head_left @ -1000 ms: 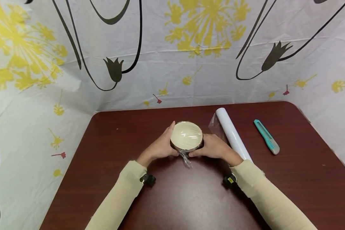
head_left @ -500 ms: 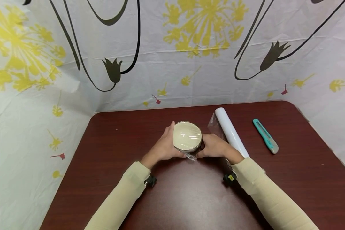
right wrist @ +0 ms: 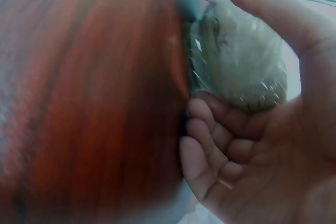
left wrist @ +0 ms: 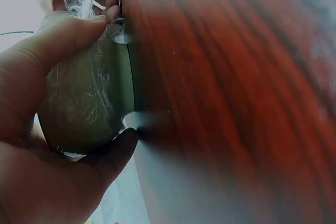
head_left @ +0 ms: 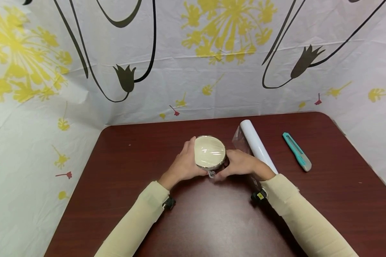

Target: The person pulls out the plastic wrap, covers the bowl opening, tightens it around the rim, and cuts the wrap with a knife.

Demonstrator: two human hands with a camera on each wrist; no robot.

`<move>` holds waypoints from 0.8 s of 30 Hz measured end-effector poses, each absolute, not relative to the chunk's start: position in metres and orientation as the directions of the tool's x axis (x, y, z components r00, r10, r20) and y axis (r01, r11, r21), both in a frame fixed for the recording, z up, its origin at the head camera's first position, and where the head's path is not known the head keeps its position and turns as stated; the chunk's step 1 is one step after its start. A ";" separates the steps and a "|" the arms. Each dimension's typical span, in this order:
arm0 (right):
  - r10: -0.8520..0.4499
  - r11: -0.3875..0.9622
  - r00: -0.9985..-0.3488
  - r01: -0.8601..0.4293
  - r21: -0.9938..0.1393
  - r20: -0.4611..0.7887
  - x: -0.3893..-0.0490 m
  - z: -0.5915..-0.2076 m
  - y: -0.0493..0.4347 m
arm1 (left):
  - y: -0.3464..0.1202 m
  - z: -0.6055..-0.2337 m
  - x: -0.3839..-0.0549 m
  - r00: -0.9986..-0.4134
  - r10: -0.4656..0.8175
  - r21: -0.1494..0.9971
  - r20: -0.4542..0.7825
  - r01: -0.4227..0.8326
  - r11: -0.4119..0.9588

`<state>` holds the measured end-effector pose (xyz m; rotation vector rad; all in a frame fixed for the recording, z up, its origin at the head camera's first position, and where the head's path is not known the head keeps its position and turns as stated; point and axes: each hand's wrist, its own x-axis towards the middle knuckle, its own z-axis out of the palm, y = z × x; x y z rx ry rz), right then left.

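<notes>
A cream-coloured bowl with a dark rim stands on the table, its top and sides covered in clear plastic wrap. My left hand grips its left side, thumb along the near side in the left wrist view. At the right side my right hand holds the bowl, with fingers curled low against its wall in the right wrist view. The right thumb reaches the near side, by a bunched tail of plastic wrap. The bowl's far side is hidden.
A white roll of plastic wrap lies slanted just right of the bowl, partly behind the right forearm, with loose film along its left edge. Further right is a teal and grey utility knife. Patterned white sheeting surrounds the dark red table.
The left hand has shifted slightly right around the bowl. The wrap tail, which hung toward the front, is now bunched close against the bowl, with the right thumb brought up to it.
</notes>
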<state>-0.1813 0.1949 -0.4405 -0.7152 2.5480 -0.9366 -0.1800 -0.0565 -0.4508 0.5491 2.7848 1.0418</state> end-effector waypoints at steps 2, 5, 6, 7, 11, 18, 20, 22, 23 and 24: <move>-0.557 0.653 -0.826 -0.371 -0.660 -0.087 -0.182 -0.446 0.194 | -0.056 -0.451 -0.180 -0.927 0.375 0.659 0.022 0.296 0.691; -0.550 0.652 -0.835 -0.449 -0.611 0.026 -0.189 -0.467 0.198 | -0.056 -0.451 -0.180 -0.925 0.378 0.668 0.028 0.299 0.681; -0.542 0.653 -0.838 -0.462 -0.599 0.055 -0.192 -0.475 0.199 | -0.056 -0.451 -0.180 -0.925 0.379 0.670 0.029 0.299 0.679; -0.537 0.656 -0.840 -0.474 -0.587 0.078 -0.195 -0.483 0.201 | -0.057 -0.451 -0.180 -0.925 0.379 0.672 0.029 0.299 0.678; -0.494 0.692 -0.864 -0.458 -0.558 0.097 -0.206 -0.507 0.205 | -0.057 -0.451 -0.181 -0.922 0.386 0.679 0.030 0.302 0.669; -0.497 0.717 -0.865 -0.455 -0.528 0.070 -0.202 -0.494 0.204 | -0.062 -0.449 -0.183 -0.905 0.425 0.721 -0.006 0.291 0.629; -0.503 0.714 -0.863 -0.448 -0.537 0.051 -0.196 -0.480 0.203 | -0.065 -0.449 -0.184 -0.898 0.440 0.735 -0.021 0.285 0.616; -0.501 0.719 -0.865 -0.441 -0.538 0.039 -0.195 -0.477 0.204 | -0.068 -0.450 -0.185 -0.893 0.449 0.749 -0.034 0.275 0.603; -0.500 0.720 -0.865 -0.434 -0.541 0.027 -0.193 -0.472 0.204 | -0.069 -0.450 -0.186 -0.891 0.452 0.750 -0.040 0.272 0.603; -0.505 0.711 -0.863 -0.435 -0.553 0.028 -0.194 -0.472 0.205 | -0.071 -0.450 -0.186 -0.890 0.453 0.751 -0.044 0.270 0.603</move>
